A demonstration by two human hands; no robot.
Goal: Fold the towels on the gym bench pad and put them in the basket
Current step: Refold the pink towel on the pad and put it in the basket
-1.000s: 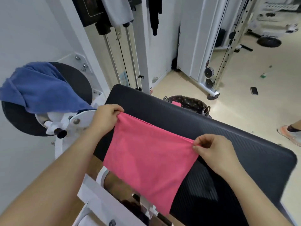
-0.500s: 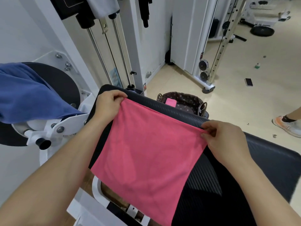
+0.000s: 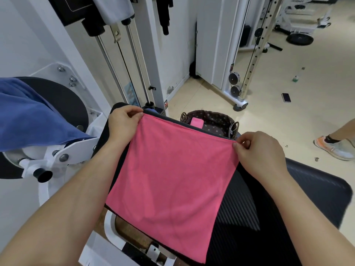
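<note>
I see my left hand [image 3: 123, 123] and right hand [image 3: 259, 152] each pinching a far corner of the soft, square pink towel [image 3: 172, 179], thumb against curled fingers, and its far edge is taut. The towel lies flat on the black ribbed worktop [image 3: 288, 198] between my hands. Just beyond them sits the woven basket [image 3: 215, 120] with a dotted fabric lining and a folded pink cloth [image 3: 196, 123] inside. A limp blue towel [image 3: 28, 116] drapes over a round black pad to the left of my left hand.

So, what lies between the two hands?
In the head view, the pink towel spans from left hand to right hand, each pinching a top corner, over the bench pad.
</note>
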